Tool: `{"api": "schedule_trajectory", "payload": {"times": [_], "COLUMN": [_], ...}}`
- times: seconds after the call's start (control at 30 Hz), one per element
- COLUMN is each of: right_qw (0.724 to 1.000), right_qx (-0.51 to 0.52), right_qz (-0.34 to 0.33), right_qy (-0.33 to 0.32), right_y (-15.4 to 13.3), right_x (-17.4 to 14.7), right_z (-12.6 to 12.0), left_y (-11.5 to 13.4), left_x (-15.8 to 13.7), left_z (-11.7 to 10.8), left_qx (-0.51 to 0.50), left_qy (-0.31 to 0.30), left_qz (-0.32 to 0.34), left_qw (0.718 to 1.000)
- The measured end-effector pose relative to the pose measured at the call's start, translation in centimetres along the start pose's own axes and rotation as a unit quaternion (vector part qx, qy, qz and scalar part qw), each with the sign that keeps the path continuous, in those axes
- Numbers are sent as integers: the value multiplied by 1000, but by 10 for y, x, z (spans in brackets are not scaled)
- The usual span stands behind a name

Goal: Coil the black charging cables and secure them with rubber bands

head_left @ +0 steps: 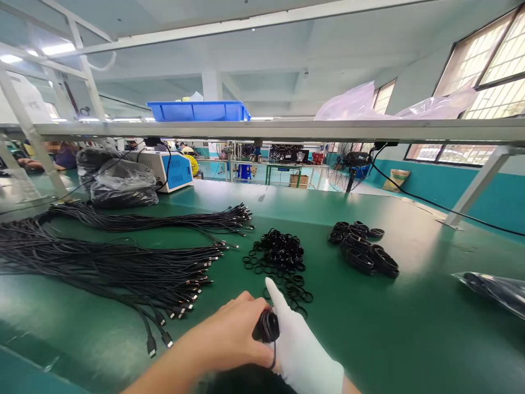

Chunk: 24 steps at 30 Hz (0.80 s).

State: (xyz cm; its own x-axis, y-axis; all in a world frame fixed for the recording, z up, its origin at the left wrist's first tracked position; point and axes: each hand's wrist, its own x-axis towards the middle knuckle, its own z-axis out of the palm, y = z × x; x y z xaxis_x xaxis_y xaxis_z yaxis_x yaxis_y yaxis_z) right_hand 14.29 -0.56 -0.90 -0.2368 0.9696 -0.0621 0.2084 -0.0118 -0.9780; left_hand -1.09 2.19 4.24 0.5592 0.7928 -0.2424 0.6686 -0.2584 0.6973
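Note:
My left hand, bare, is closed around a coiled black cable. Pressed against the coil from the other side is my right hand in a white glove, its index finger pointing forward. A thin black rubber band stretches below the coil, between my left thumb and the glove. Just ahead of my hands lies a loose pile of small black rubber bands. To the left, long black cables spread in bundles, their plugs facing the middle. Several wound black cable coils are heaped on the right.
A green tabletop carries everything. Filled plastic bags and a blue-and-white machine stand back left. A bagged dark item lies at right. Above runs a shelf with a blue tray. A fan stands behind.

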Motion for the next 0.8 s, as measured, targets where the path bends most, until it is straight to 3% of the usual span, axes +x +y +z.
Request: {"api": "schedule_trajectory", "payload": {"times": [0.1,0.17,0.33,0.43,0.53,0.6,0.67,0.73,0.8], "right_qw": [998,991,958,967,990,992,978,946,907], "right_qx": [17,60,212,189,117,106,160,262,360], "right_qz": [67,116,129,137,59,-11,-15,6,-4], "right_qy": [5,-27,-142,-100,-45,-64,-131,-191,-217], "right_y": [-10,-14,-12,-12,-16,-19,-22,-20,-16], "right_x": [1,2,5,7,3,-3,-9,-11,-8], "right_z": [-2,-6,-12,-13,-17,-20,-23,-23,-22], "left_y": [-9,-14,-11,-4,1,3,4,5,4], "left_x": [8,9,-3,-20,-33,-34,-28,-21,-16], "left_z": [-14,-20,-7,18,40,44,38,26,17], "left_qx": [-45,-66,-81,58,226,241,173,70,-41], "left_qy": [-72,-67,52,164,228,212,150,69,38], "left_qz": [-1,-1,2,18,113,113,38,-15,-11], "left_qw": [996,996,995,985,940,940,973,995,998]}}
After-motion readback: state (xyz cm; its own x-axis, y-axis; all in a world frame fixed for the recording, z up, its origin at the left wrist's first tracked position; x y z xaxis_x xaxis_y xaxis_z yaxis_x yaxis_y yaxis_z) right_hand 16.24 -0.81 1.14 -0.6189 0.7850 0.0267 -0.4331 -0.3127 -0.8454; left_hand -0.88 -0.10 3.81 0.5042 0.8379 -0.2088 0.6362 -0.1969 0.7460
